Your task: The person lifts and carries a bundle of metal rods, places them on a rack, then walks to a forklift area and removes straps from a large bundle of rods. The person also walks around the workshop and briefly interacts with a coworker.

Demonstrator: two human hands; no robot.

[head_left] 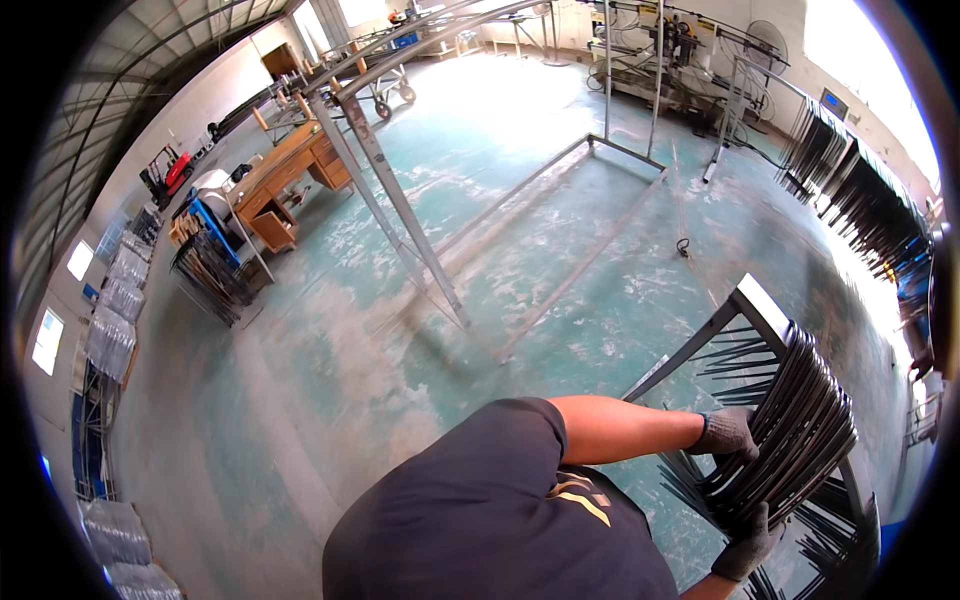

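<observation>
A thick bundle of thin black bent rods (pixel 790 430) hangs over a metal rack (pixel 762 312) at the lower right. My left hand (pixel 730 433), in a grey knitted glove, grips the bundle's near side at mid-height, fingers partly hidden by the rods. Lower down, my right hand (pixel 750 545), gloved alike, holds the bundle's lower end with the thumb pointing up along it. More black rods (pixel 825 530) hang on the same rack beyond and below my hands. What the rods belong to does not show.
A tall metal frame (pixel 400 200) stands ahead on the worn green floor. A wooden desk (pixel 280 180) and a cluster of dark rods (pixel 212 275) are at the left. Another rack of black rods (pixel 860 190) lines the right wall; machinery (pixel 670 55) stands at the back.
</observation>
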